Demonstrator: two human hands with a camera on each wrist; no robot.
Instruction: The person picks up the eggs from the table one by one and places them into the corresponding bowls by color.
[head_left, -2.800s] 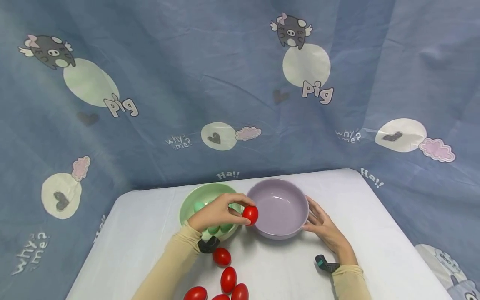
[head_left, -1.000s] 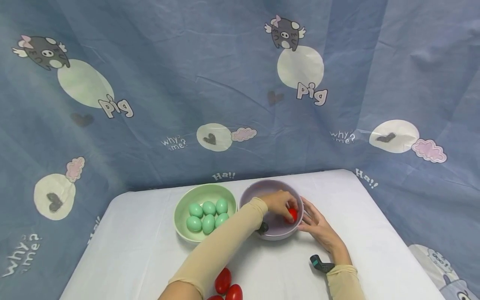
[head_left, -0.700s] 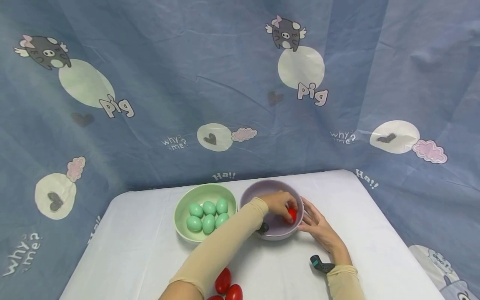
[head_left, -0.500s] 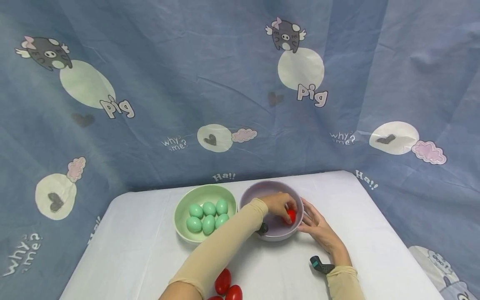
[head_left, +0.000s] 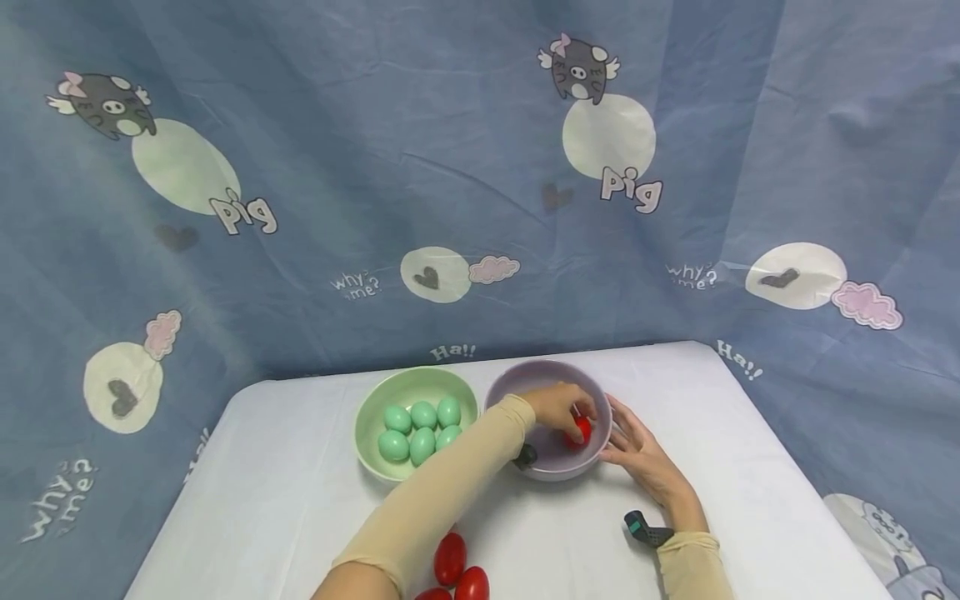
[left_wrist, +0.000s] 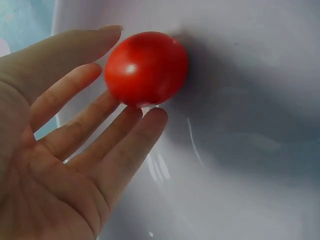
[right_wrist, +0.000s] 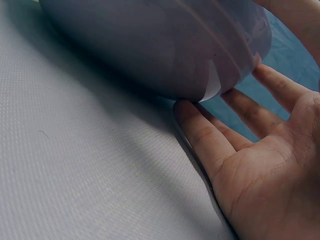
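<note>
My left hand reaches down into the purple bowl and holds a red egg by its fingertips. In the left wrist view, the thumb and fingers lie at one side of that egg, close above the bowl's smooth inner surface. My right hand steadies the bowl from outside at its right. Seen from the right wrist, its extended fingers touch the bowl's outer wall low down, near the white cloth.
A green bowl with several mint-green eggs stands to the left, partly behind my left forearm. Several red eggs lie at the table's front edge. A blue patterned cloth hangs behind.
My left hand has carried the red egg rightward from above the gap between the bowls into the purple bowl. Lately the egg has shifted slightly left within it. My right hand keeps its place.
</note>
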